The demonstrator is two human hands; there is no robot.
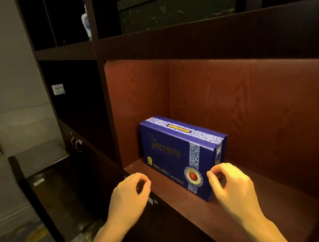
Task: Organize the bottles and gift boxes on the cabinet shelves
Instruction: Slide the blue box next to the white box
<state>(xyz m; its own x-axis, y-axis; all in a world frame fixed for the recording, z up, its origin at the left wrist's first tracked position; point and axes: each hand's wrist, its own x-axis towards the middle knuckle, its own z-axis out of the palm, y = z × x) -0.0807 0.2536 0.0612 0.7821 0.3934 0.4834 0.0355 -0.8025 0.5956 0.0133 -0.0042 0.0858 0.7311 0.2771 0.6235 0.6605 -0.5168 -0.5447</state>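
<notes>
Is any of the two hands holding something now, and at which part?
Nothing is clearly held. The left hand is loosely curled and apart from the blue gift box. The right hand is at the box's lower right corner; a grip cannot be told.

Left hand (129, 193) and right hand (231, 184) raised, fingers curled inward, each grip empty.

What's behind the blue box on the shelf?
Behind the blue gift box you can see only the reddish wooden back wall of the shelf. The strip right behind the box is hidden by it, so anything small there can't be seen.
</notes>
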